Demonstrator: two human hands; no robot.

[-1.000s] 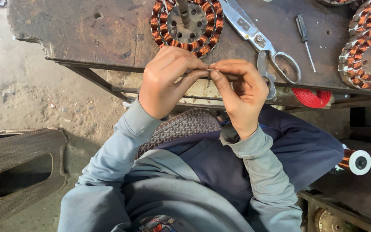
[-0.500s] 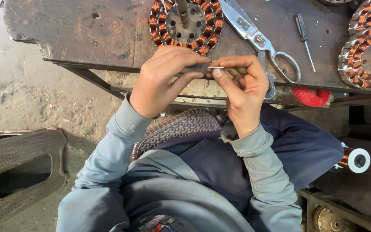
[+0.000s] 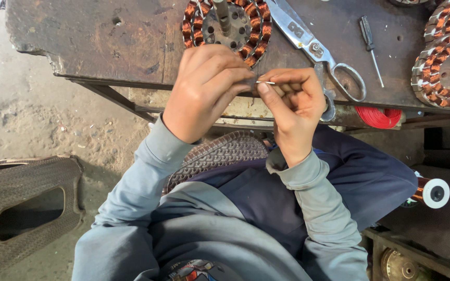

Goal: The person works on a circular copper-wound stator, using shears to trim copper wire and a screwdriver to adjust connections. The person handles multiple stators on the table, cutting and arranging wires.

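Together, left hand [image 3: 204,93] and right hand [image 3: 292,104] fingers pinching thin white sleeve [image 3: 266,82], above scissors [image 3: 316,49].

No package, label, sign or screen shows anywhere on the bench [image 3: 105,47] or around it, as far as can be told.

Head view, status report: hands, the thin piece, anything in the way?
Left hand, right hand pinch thin pale sleeve together. Scissors beside right hand, not blocking.
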